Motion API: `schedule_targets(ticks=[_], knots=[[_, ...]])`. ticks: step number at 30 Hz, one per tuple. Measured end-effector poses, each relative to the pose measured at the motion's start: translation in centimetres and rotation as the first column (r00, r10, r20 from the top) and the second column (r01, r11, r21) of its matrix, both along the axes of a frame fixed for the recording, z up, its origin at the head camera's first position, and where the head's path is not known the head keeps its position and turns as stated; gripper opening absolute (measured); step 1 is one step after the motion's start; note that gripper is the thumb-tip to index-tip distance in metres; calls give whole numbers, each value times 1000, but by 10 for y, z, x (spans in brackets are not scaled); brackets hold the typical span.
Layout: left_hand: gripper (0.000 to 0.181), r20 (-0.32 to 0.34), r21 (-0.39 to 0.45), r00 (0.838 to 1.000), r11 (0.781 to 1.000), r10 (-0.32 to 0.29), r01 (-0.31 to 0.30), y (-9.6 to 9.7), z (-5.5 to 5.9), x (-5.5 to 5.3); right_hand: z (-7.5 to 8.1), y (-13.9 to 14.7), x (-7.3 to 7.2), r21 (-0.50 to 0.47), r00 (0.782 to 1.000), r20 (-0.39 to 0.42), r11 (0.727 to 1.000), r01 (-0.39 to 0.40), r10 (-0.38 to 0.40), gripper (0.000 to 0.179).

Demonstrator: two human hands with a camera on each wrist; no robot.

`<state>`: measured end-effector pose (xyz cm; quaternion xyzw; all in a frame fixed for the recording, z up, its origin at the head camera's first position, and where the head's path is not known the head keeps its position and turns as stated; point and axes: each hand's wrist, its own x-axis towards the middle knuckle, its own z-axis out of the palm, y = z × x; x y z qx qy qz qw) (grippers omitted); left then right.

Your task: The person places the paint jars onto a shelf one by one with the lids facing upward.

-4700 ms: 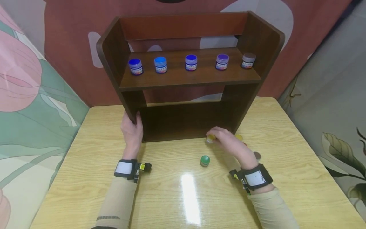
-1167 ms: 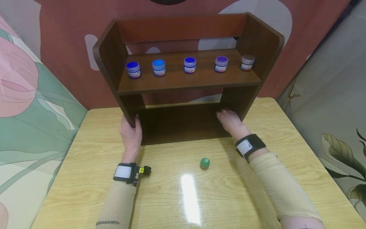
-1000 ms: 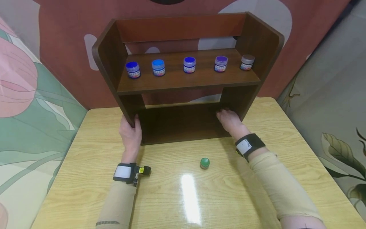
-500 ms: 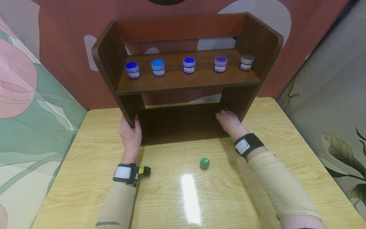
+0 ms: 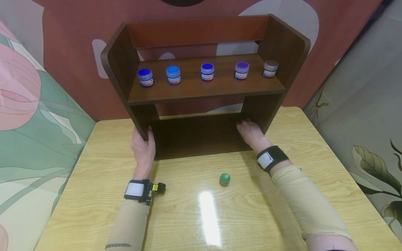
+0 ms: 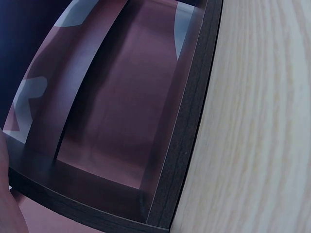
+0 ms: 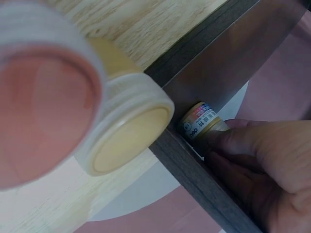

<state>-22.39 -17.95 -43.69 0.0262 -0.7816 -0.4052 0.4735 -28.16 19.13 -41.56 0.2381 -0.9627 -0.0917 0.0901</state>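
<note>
My left hand [image 5: 143, 148] grips the lower left side panel of a dark brown wooden shelf [image 5: 201, 92]. My right hand [image 5: 251, 133] is inside the lower compartment, at its right end. There it pinches a small paint jar [image 7: 200, 122] with a white label and ochre-yellow paint, close to the side panel; my hand hides this jar in the head view. On the table in front of the shelf stands a green-lidded paint jar [image 5: 224, 179]. The right wrist view also shows a red-lidded jar [image 7: 46, 116] and a yellow-lidded jar [image 7: 131, 141] outside the side panel.
Along the upper shelf stand several jars: a dark blue jar [image 5: 146, 77], a light blue jar [image 5: 173, 75], another blue jar [image 5: 207, 71], a purple jar [image 5: 241, 70] and a brown-lidded jar [image 5: 270, 68]. A patterned cloth [image 5: 69, 69] hangs behind the light wooden table [image 5: 94, 195].
Since the oldest frame, my right hand has carried the yellow-lidded jar from the table at the shelf's front edge into the lower compartment. Over the last second both hands have stayed nearly still.
</note>
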Motion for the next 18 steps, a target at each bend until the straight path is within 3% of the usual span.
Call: schedule_targets(ticks=[10, 18], knots=[[31, 22, 7, 1000, 1000, 8, -8, 1, 0, 1, 1, -1, 9, -73, 994, -101, 996, -53, 45, 29], [31, 32, 7, 999, 1000, 6, -6, 1, 1, 2, 5, -11, 21, -155, 995, -79, 985, -75, 64, 27]])
